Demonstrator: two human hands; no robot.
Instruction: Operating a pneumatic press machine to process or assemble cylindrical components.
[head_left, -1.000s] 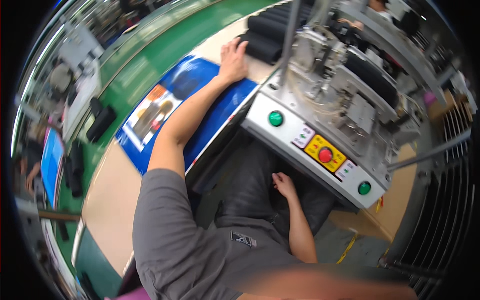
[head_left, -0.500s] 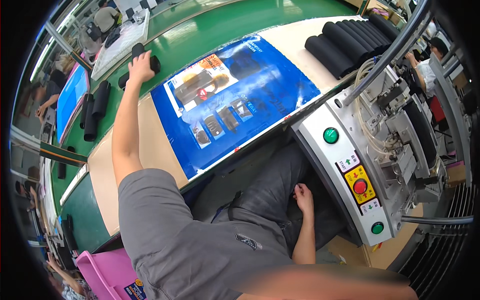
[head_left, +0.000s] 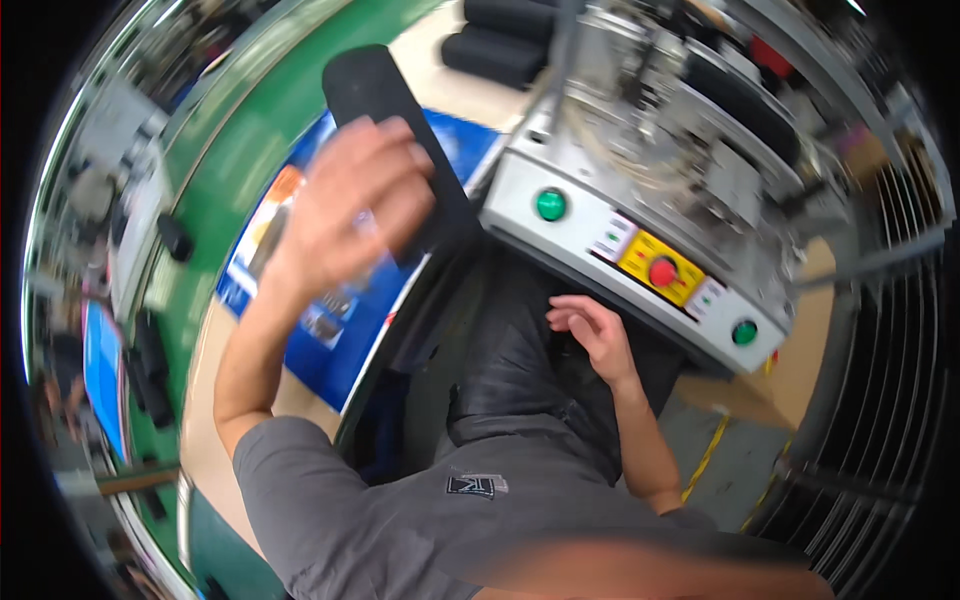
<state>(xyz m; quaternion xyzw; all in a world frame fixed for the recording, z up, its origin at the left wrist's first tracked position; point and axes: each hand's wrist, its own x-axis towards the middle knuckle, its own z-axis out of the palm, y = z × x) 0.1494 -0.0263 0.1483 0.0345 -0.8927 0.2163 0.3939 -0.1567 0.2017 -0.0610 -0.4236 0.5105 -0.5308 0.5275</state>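
My left hand (head_left: 355, 205), blurred by motion, is closed round a long black cylinder (head_left: 370, 85) with a rounded end. It holds the cylinder tilted above the blue printed sheet (head_left: 325, 375), near the corner of a silver machine (head_left: 520, 190). The cylinder's lower part is dark and smeared, partly behind my fingers. Over my lap, just short of the machine's front panel, my right hand (head_left: 600, 335) is open with bent fingers apart and nothing in them.
On the panel are a green button (head_left: 551, 205), a red button (head_left: 663, 271) and another green button (head_left: 744, 332). More black cylinders (head_left: 495, 55) lie beyond the sheet. Several others (head_left: 150, 355) rest on the green surface (head_left: 215, 190) at left. A grey metal bar (head_left: 870, 262) juts out at right.
My left hand has come from the far green surface towards the machine, carrying a black cylinder. My right hand has risen slightly and its fingers have spread. The view has swung to the right.
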